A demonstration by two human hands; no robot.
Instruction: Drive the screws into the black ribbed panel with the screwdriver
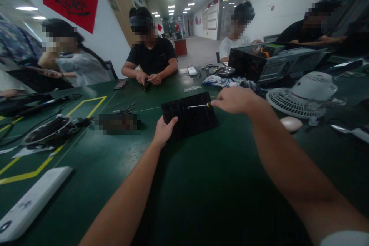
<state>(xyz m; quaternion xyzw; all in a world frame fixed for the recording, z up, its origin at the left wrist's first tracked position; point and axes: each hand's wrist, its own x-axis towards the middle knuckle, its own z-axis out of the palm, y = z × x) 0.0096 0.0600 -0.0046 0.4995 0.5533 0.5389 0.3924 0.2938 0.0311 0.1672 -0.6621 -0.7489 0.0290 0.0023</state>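
Head view, left to right. Lower left: white elongated case [36, 201] on green table [213, 188]. Beyond case: dark cable bundle [50, 130], coiled. Centre: left hand [163, 130] clamped on near-left edge of black panel [193, 119], thumb on upper face, fingers hidden beneath. Panel position: immediately right of left-hand grip, over table; contact with table not determinable. Above upper part of panel: screwdriver [198, 106], shaft directed left; tip contact not determinable. At right edge of panel: right hand [233, 100], closed around screwdriver handle. Farther right: pale rounded object [291, 124], just beside white fan [313, 88].
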